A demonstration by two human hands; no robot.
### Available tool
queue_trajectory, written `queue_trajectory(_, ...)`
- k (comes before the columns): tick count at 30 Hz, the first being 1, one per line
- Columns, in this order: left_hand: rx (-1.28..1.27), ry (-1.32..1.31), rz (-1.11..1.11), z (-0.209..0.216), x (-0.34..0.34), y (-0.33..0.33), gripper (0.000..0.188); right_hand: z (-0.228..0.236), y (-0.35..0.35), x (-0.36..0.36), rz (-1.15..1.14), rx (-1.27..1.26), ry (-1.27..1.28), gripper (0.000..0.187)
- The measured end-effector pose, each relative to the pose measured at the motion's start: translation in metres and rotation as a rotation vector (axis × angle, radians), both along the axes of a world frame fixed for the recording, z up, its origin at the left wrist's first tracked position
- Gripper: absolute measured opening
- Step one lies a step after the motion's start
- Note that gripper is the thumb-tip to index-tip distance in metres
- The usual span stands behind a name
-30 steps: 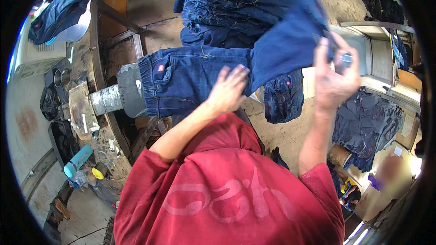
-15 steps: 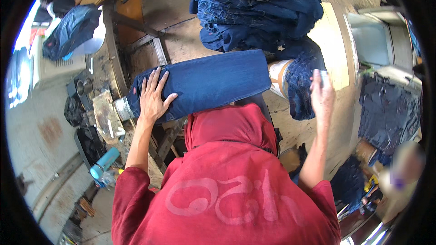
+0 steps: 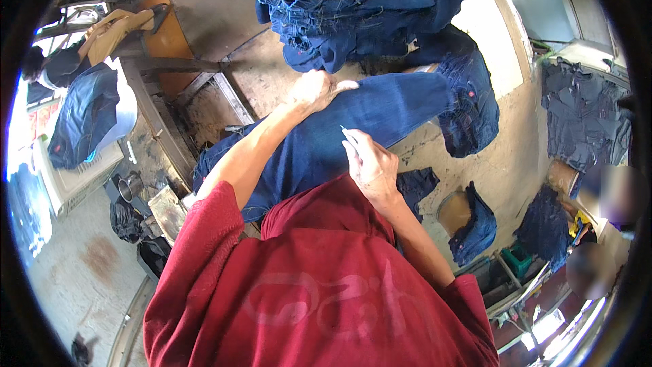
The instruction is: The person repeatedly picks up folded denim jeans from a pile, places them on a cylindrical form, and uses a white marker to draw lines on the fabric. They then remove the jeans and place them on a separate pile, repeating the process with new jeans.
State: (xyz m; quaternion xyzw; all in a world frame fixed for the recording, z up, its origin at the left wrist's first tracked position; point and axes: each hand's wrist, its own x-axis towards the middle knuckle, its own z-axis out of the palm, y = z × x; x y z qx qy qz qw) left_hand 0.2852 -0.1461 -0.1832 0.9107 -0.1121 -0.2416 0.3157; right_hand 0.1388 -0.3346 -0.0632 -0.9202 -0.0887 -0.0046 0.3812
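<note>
A blue denim trouser leg (image 3: 401, 103) lies stretched crosswise in front of me, over a support that it mostly hides. My left hand (image 3: 319, 90) is at its far edge, fingers curled over the edge and thumb reaching right along the cloth. Just above the middle of the leg, my right hand (image 3: 370, 165) pinches a small thin tool with a pale pointed tip (image 3: 344, 128); its exact kind is not clear. At the right end the bunched denim (image 3: 472, 105) hangs down.
A tall stack of folded jeans (image 3: 360, 10) stands just beyond. On the left, denim (image 3: 85, 119) lies over a pale machine near a metal cup (image 3: 128, 187). Dark cloth (image 3: 587, 115) and a round container (image 3: 456, 214) with denim on it are to the right. Another person sits far left.
My left hand has gone from lying flat on the leg's left part to its far edge, farther right. My right hand has come left from the bunched denim to above the leg.
</note>
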Motion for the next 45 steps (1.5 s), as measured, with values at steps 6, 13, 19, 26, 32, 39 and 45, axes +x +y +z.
queue_trajectory(6,-0.011,-0.419,0.017,-0.019,0.008,0.006,0.072,-0.030,0.036,0.017,0.035,-0.204,-0.103,0.022)
queue_trajectory(13,-0.008,-0.506,0.104,-0.022,0.002,0.004,0.052,-0.042,0.061,0.043,0.045,-0.331,-0.003,0.002)
queue_trajectory(19,-0.008,-0.553,0.096,-0.027,0.002,0.003,0.050,-0.017,0.038,0.002,0.091,-0.347,-0.082,0.006)
queue_trajectory(26,-0.007,-0.466,0.157,-0.031,-0.001,0.001,0.048,-0.030,0.038,0.018,0.014,-0.168,-0.060,0.012)
queue_trajectory(32,0.038,-0.572,0.157,-0.036,-0.001,0.000,0.045,-0.048,0.057,0.041,0.027,-0.311,-0.099,0.007)
queue_trajectory(39,-0.035,-0.494,0.157,-0.041,0.000,-0.001,0.047,-0.021,0.050,0.027,0.080,-0.394,-0.037,0.006)
queue_trajectory(45,-0.024,-0.439,0.158,-0.040,0.000,0.000,0.046,-0.021,0.040,0.021,0.009,-0.164,0.010,0.012)
